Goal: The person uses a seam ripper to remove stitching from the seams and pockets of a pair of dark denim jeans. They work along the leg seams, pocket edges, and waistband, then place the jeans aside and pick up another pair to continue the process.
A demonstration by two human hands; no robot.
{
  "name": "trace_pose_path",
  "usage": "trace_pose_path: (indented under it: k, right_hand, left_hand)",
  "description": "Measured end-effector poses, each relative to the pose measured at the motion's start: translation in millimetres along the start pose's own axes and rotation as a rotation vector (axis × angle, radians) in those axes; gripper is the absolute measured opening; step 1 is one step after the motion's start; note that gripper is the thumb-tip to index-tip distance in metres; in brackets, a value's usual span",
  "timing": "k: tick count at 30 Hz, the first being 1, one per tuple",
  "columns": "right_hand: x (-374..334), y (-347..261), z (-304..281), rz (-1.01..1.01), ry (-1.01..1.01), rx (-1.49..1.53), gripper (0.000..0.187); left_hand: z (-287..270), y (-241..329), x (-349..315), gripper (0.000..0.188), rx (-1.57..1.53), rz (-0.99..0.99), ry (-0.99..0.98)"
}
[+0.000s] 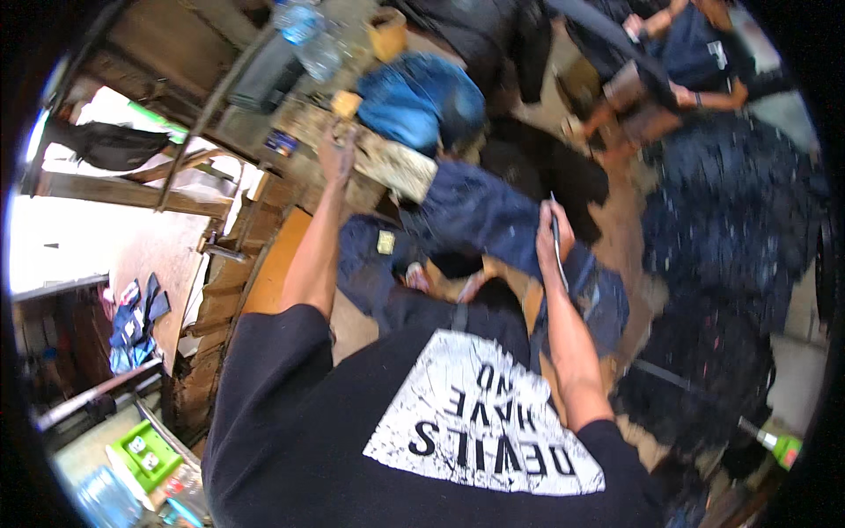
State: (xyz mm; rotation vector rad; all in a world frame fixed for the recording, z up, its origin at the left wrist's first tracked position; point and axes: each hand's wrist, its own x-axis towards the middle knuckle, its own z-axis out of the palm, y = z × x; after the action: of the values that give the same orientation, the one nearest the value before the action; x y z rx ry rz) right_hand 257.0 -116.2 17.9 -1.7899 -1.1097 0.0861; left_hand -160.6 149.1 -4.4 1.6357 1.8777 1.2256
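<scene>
My left hand [337,154] reaches over a worn wooden board [400,167], fingers stretched toward a small yellowish block [346,105] on it. Nothing shows in that hand, though motion blurs it a little. My right hand [558,231] is closed round a slim tool with a dark handle and a thin, pale pointed tip [553,199]; its exact kind is unclear. Dark blue denim [480,211] lies across my lap, between my hands and partly under the right one. A brighter blue denim bundle [414,97] sits just beyond the board.
Large heaps of dark cloth [731,202] cover the floor at right. Another person [678,79] sits at the far right. Clear plastic bottles [308,40] and a tan container [386,33] stand at the back. A green tray [145,456] is at lower left, beside wooden framing.
</scene>
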Motion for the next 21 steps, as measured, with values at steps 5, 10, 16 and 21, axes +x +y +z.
trace_pose_path:
  k: [5,10,16,21]
  right_hand:
    - [-3,10,-32,0.083,-0.183,-0.018,0.029]
    - [-1,23,-95,-0.080,-0.414,-0.036,0.049]
    - [19,77,-115,-0.042,-0.486,0.064,0.050]
    - [40,80,-128,0.235,-0.567,-0.027,0.052]
  left_hand:
    - [-31,83,-184,0.029,-0.045,0.226,-0.317]
    - [26,167,-280,0.054,0.116,0.337,-0.400]
    - [86,150,-256,0.085,0.477,0.382,-0.284]
    - [95,151,-223,0.069,0.525,0.349,-0.230]
